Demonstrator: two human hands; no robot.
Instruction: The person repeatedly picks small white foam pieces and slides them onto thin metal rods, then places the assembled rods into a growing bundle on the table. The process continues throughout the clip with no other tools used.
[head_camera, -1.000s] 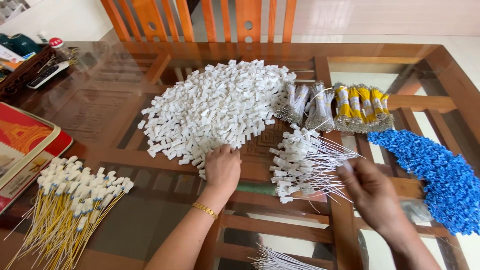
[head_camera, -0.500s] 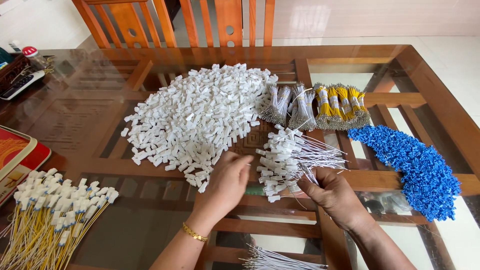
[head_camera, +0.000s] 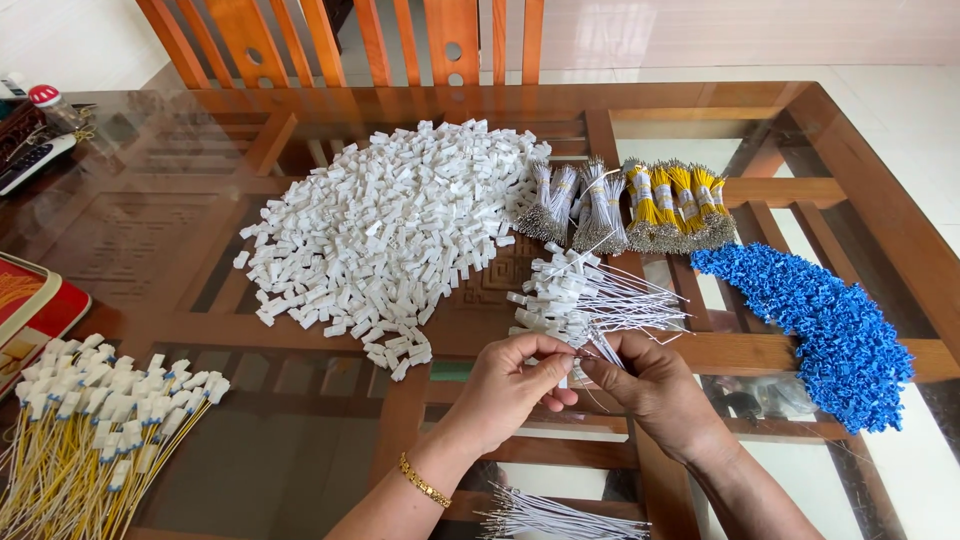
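L hand (head_camera: 510, 385) & R hand (head_camera: 650, 385) pinch one thin white wire (head_camera: 590, 362) w/ small white plastic connector, near centre. Risk: snagging loose white wired bundle (head_camera: 585, 295) just beyond, dragging strands off glass table (head_camera: 860, 130).

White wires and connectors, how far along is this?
Done: a small pile of white wires with connectors. In hand: left hand and right hand pinch one wire together. Left: the big heap of loose white connectors and white wire bundles.

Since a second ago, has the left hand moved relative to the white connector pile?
Yes. The left hand has drawn away from the white connector pile, rightward to meet the right hand.
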